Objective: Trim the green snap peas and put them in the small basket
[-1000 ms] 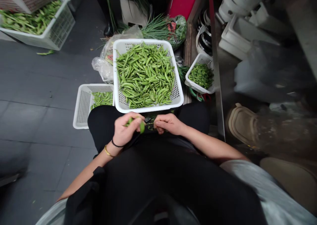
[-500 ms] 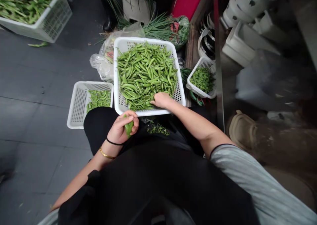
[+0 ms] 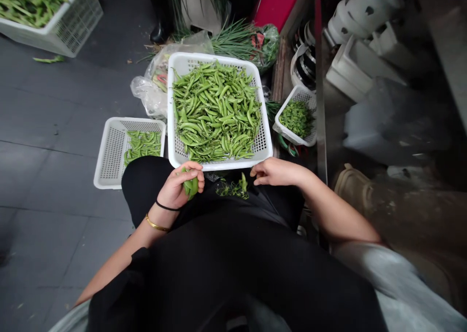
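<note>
- left hand [image 3: 175, 190]: curled closed around a few green pea pods [image 3: 191, 187], over the lap, just below the front rim of the big basket
- right hand [image 3: 278, 172]: open, fingers loose, holding nothing, near the basket's lower right corner
- big white plastic basket [image 3: 171, 127]: center of frame, heaped with pea pods, just ahead of both hands
- green trimmings [image 3: 231, 189]: on the black-clothed lap [image 3: 233, 259], between the hands
- smaller white basket [image 3: 105, 156]: left of center on the tile floor, a thin layer of pods
- small white basket [image 3: 292, 136]: right of the big basket, holding chopped greens
- spring onions [image 3: 233, 42]: top center, behind the big basket
</note>
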Action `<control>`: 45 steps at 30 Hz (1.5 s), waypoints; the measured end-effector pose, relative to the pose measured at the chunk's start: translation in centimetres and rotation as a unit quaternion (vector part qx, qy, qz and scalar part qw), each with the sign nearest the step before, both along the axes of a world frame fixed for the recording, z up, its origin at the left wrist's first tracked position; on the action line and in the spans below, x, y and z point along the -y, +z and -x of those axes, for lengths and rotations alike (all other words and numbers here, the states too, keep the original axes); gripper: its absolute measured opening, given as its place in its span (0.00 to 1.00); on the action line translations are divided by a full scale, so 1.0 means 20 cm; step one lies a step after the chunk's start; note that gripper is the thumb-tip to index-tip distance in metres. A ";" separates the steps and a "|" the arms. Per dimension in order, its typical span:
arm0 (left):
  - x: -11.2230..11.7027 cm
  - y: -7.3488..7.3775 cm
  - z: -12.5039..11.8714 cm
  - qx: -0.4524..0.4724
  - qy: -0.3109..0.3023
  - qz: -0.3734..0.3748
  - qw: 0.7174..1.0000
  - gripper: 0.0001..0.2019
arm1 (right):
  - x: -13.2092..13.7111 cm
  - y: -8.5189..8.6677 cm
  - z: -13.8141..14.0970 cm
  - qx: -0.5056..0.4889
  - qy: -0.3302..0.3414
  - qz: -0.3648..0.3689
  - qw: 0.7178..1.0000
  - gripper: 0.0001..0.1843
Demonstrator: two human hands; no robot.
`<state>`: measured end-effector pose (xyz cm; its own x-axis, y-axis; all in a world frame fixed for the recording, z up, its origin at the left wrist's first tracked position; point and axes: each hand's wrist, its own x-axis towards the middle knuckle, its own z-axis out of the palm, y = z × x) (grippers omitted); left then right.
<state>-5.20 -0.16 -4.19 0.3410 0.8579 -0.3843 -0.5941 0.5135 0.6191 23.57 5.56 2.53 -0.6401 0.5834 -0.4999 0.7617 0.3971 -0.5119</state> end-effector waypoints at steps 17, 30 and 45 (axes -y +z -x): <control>0.02 0.02 -0.14 -0.061 -0.039 0.059 0.996 0.14 | -0.01 -0.20 0.36 -0.206 -0.048 -0.254 0.944 0.10; 0.08 0.16 -0.14 -0.074 -0.220 -0.043 0.972 0.09 | 0.20 -0.09 0.28 -0.398 -0.149 0.057 0.903 0.11; 0.11 0.11 -0.17 0.023 -0.098 -0.001 0.995 0.08 | 0.32 -0.01 0.20 -0.313 -0.128 -0.293 0.894 0.12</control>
